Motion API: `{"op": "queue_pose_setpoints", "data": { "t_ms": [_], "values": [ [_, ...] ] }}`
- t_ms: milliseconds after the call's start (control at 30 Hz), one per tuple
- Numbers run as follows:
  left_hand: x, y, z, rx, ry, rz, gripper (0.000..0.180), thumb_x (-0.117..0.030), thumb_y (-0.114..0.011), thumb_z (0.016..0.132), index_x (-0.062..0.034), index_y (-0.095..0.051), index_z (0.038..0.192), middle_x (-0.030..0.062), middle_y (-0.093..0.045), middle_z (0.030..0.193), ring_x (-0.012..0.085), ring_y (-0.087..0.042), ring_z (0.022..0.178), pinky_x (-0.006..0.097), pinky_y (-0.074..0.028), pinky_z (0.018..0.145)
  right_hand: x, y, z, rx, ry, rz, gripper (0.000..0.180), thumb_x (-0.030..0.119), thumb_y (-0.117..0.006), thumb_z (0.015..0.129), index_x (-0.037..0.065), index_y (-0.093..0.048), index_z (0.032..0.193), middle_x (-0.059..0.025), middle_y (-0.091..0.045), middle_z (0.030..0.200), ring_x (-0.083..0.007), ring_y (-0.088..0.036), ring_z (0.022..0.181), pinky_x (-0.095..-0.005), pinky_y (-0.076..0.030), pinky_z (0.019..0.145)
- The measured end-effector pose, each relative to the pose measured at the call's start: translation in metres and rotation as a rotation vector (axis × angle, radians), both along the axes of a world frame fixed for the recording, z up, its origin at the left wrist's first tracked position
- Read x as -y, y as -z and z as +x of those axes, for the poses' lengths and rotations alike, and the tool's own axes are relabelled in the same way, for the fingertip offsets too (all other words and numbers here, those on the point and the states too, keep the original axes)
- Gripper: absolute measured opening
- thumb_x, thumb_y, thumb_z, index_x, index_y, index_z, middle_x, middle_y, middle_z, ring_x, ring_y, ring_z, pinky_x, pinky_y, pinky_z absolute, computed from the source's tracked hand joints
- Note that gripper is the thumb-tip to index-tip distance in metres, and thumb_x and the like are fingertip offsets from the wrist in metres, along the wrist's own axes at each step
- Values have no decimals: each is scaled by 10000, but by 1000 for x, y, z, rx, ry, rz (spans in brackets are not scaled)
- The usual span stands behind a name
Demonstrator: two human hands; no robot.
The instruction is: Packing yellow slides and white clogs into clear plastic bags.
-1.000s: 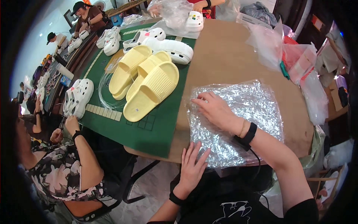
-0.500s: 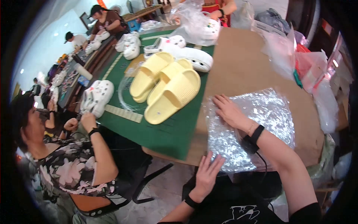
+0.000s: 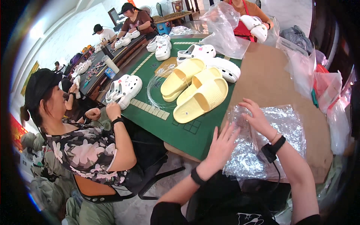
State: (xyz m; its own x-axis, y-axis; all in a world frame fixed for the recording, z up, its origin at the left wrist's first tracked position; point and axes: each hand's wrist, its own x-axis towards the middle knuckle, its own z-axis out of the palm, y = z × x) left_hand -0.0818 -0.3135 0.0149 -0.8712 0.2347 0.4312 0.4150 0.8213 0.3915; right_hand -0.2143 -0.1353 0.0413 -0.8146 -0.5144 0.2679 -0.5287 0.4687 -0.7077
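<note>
A stack of clear plastic bags [image 3: 277, 153] lies crinkled on the brown board in front of me. My right hand [image 3: 258, 119] is over its upper left corner, fingers apart and slightly curved. At the bag's left edge my left hand [image 3: 222, 147] is raised with the fingers stretched out and the palm turned toward the bag. Neither hand appears to hold anything. Just beyond my hands, pale yellow slide sandals [image 3: 204, 97] rest on the green mat [image 3: 191, 140], some leaning on one another.
White clogs [image 3: 227, 69] sit behind the slides. On the left, a seated person [image 3: 90, 146] handles another white clog [image 3: 129, 90]. Across the table someone in a red apron [image 3: 243, 32] holds white clogs by a clear bag [image 3: 228, 39]. Plastic bags [image 3: 330, 90] hang along the right.
My left hand has risen from the bag's near edge and moved forward. My right hand has lifted off its flat position. The view has shifted, and the person across now holds clogs outside the bag.
</note>
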Motion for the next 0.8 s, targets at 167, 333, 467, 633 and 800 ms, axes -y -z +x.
{"op": "queue_pose_setpoints", "data": {
  "t_ms": [167, 333, 467, 633, 800],
  "values": [
    [5, 16, -56, 65, -13, -229, 648, -353, -618, 903, -117, -381, 1458, 128, -280, 1560, 334, -232, 1457, 660, -244, 1089, -10, -12, 13, -160, -46, 224, 480, 185, -627, 874, 61, -526, 1327, -181, -412, 1464, -371, -365, 1367, -419, -333, 1119],
    [3, 27, -66, 270, 34, -328, 693, -506, -504, 943, -152, -315, 1508, 101, -215, 1598, 314, -163, 1483, 648, -188, 1124, -14, 12, 22, -146, -122, 494, 600, 303, -599, 904, 107, -418, 1441, -177, -355, 1513, -409, -312, 1398, -511, -317, 1111],
    [7, 36, -66, 275, 28, -425, 700, -581, -418, 954, -223, -265, 1536, 71, -173, 1617, 290, -127, 1494, 596, -136, 1163, -33, 16, 22, -132, -104, 625, 653, 422, -532, 927, 169, -349, 1501, -157, -316, 1548, -411, -282, 1415, -576, -228, 1130],
    [8, 39, -65, 252, 20, -380, 674, -580, -402, 961, -278, -243, 1542, 58, -149, 1625, 273, -104, 1499, 575, -105, 1177, -106, 13, 13, -128, 161, 722, 634, 424, -528, 921, 167, -383, 1481, -150, -306, 1557, -393, -276, 1422, -516, -202, 1151],
    [9, 39, -61, 247, 12, -379, 672, -577, -383, 970, -263, -236, 1545, 56, -149, 1625, 270, -95, 1501, 577, -89, 1177, -136, -15, 29, -135, 314, 776, 594, 392, -552, 911, 156, -436, 1443, -178, -326, 1535, -407, -292, 1407, -524, -246, 1134]
  ]
}}
